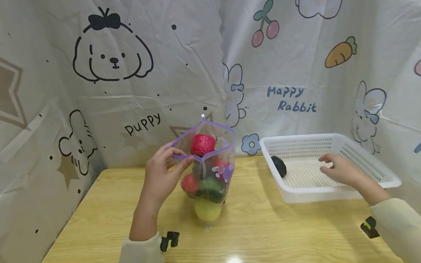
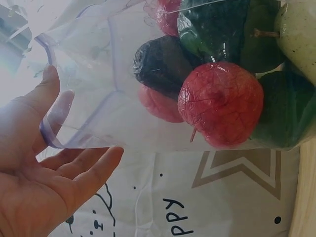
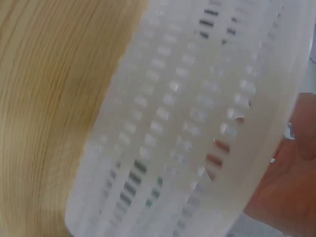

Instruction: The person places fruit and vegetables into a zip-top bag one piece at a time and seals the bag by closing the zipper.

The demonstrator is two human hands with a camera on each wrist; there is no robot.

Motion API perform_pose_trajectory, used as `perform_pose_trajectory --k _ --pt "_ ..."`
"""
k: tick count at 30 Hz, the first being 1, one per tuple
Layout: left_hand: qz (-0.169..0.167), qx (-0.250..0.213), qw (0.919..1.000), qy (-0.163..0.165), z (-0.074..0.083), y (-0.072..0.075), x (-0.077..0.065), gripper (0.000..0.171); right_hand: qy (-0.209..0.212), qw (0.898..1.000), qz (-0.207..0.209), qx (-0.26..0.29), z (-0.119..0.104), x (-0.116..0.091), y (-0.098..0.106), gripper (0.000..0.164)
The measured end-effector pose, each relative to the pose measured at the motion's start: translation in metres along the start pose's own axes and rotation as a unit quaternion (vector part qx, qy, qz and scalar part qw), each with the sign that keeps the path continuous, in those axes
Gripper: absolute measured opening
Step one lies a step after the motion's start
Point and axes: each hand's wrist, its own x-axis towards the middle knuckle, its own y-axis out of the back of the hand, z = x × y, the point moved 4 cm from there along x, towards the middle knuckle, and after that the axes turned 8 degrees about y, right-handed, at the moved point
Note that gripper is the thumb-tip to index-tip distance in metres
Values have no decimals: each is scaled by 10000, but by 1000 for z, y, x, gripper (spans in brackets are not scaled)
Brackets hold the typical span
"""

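Note:
In the head view my left hand [image 1: 163,172] grips the near left rim of a clear zip bag [image 1: 228,173] with purple edging, its mouth spread wide. Inside are a wrinkled red fruit [image 1: 203,144] near the top, another red one [image 1: 190,183], dark green pieces [image 1: 212,189] and a yellow-green fruit [image 1: 208,209] at the bottom. The left wrist view adds a blackish lump [image 2: 163,64] beside a red fruit [image 2: 220,104]. My right hand [image 1: 342,170] hovers over a white basket [image 1: 318,193], fingers loosely bent, holding nothing. A round black object [image 1: 279,166] lies at the basket's left side.
Bag and basket stand on a wood-grain table [image 1: 105,212], basket at the right. A printed cloth [image 1: 180,70] hangs close behind the table and along both sides. Black clips [image 1: 170,241] show beside both sleeves.

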Motion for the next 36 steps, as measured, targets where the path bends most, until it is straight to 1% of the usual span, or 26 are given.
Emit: perform_pose_trajectory --k 3,8,12,15,17,18,21,22,23,25,26,28,30,31,33,36 --pt "-13 -5 10000 27 0 1 -1 22 164 9992 -355 89 -13 12 -17 44" --pt "-45 -134 9999 -1 0 1 -3 23 655 9945 -794 190 -43 42 -41 50" --pt "-68 -245 9997 33 0 2 -5 23 738 9910 -1115 87 -55 61 -55 54" --pt "-72 -247 9997 59 0 2 -6 23 731 9879 -1359 -164 -58 69 -62 55" --pt "-86 -228 9997 49 0 3 -6 23 786 9873 -1340 -321 -61 72 -64 48" --pt "-89 -212 9997 45 0 3 -5 23 844 9878 -1262 -353 -63 73 -64 41" --pt "-60 -149 9999 1 2 5 -4 22 835 9914 -917 -425 -66 76 -63 14" --pt "-49 -133 9999 -19 3 6 -4 22 819 9925 -803 -419 -67 77 -62 10" --pt "-41 -122 9999 -38 3 6 -3 21 763 9938 -708 -382 -68 77 -62 11" --pt "-49 -129 9999 -62 3 6 -2 21 634 9956 -586 -355 -68 77 -62 17" --pt "-72 -143 9998 -71 3 5 -2 21 622 9958 -564 -358 -68 77 -63 25" --pt "-124 -156 9998 -74 2 4 -1 21 649 9957 -575 -330 -67 77 -66 47" --pt "-154 -129 9998 -70 2 3 -2 21 751 9941 -719 -303 -64 77 -70 64" --pt "-154 -99 9998 -67 2 2 -2 21 800 9928 -837 -305 -63 76 -73 68" --pt "-154 -59 9998 -71 2 2 -2 21 779 9910 -1065 -209 -60 75 -77 68" --pt "-146 4 9998 -127 3 3 -2 20 610 9892 -1329 -51 -58 72 -80 55"
